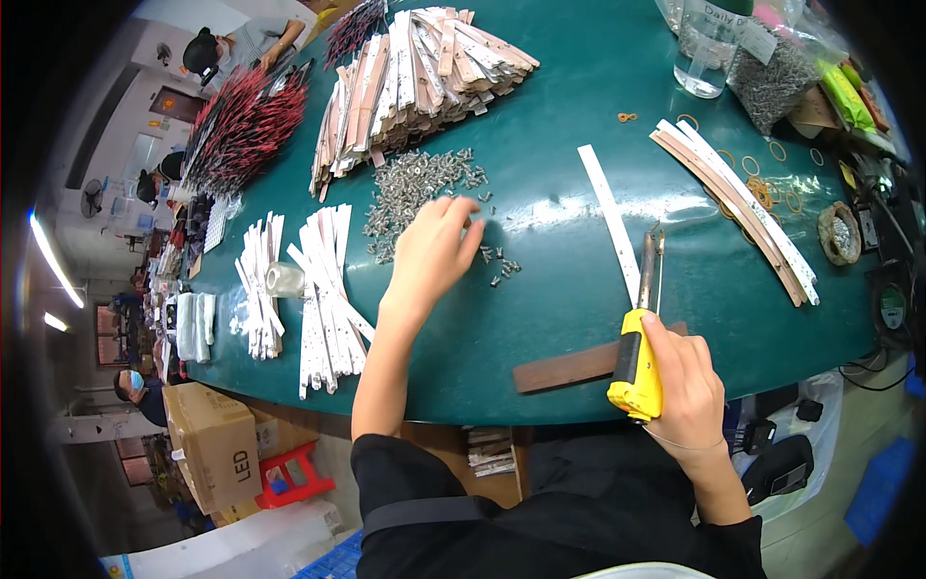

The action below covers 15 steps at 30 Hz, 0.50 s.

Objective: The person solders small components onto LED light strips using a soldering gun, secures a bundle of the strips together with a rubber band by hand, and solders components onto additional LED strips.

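My left hand (pixel 434 246) is over the near right edge of a pile of small silvery metal parts (pixel 410 183). Its fingers are bent, with thumb and forefinger apart; nothing shows between them. A yellow and black soldering gun (pixel 632 372) is gripped in my right hand (pixel 687 386), its tip pointing away from me. Beside the tip lies a single narrow white strip (pixel 608 212), its near end partly behind the gun. Under the gun a dark brown wooden bar (pixel 559 371) lies crosswise near the table's front edge. Several loose metal parts (pixel 500 262) lie right of my left hand.
The green table (pixel 540 309) carries a large heap of strips (pixel 415 77) at the back, white strip bundles (pixel 328 318) and a small glass jar (pixel 285 280) at left. More strips (pixel 738 207), rubber bands (pixel 762 191) and a clear cup (pixel 702 58) are at right.
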Each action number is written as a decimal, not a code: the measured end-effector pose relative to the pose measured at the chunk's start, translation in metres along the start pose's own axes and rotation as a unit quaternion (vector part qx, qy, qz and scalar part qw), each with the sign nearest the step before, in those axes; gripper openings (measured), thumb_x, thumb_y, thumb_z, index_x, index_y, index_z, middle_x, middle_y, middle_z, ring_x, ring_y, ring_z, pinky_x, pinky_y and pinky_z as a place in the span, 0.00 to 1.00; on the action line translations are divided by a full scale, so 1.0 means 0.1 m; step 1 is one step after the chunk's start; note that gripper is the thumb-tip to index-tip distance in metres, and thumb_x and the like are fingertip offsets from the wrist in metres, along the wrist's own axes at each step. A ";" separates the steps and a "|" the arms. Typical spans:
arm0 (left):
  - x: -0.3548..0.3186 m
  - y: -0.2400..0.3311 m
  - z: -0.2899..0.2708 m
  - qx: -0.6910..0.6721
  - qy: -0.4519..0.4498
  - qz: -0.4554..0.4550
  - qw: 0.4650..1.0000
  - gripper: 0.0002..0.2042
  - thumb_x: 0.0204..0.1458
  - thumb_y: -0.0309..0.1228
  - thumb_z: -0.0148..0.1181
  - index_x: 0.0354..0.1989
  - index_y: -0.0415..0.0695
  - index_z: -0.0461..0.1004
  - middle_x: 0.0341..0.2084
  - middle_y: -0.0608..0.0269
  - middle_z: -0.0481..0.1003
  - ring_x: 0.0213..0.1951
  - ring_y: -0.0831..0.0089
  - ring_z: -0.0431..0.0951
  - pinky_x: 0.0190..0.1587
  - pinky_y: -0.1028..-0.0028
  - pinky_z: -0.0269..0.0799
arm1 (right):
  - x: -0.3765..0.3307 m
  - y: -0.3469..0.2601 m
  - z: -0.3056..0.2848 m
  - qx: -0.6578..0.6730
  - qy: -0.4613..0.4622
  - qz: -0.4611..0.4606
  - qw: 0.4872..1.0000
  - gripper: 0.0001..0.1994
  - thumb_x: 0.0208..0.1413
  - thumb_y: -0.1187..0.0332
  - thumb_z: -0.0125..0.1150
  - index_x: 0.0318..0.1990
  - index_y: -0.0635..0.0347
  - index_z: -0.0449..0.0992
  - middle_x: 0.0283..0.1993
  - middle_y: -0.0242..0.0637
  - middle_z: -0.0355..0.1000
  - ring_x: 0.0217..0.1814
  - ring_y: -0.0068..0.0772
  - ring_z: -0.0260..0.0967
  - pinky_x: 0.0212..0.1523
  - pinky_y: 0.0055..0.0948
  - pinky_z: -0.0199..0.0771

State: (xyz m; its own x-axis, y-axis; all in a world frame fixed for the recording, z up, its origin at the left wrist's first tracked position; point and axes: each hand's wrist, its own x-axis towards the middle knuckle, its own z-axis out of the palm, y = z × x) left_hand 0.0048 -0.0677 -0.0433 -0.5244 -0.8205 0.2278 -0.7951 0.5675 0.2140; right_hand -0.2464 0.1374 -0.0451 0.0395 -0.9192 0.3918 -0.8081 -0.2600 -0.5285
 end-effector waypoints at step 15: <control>-0.08 0.37 0.13 -0.311 0.004 -0.029 0.950 0.07 0.51 0.25 0.61 0.38 0.41 0.78 0.31 0.60 0.76 0.31 0.75 0.77 0.37 0.77 0.73 | -0.09 -0.02 -0.03 0.043 0.025 -0.030 0.998 0.32 0.40 0.74 0.67 0.59 0.66 0.68 0.43 0.47 0.70 0.37 0.45 0.68 0.38 0.35 0.72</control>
State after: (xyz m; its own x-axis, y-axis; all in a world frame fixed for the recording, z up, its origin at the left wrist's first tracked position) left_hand -0.0240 -0.0410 -0.0497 -0.4813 -0.8524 0.2043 -0.4873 0.4540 0.7460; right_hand -0.2475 0.1474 -0.0456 0.0553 -0.8863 0.4598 -0.7516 -0.3401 -0.5651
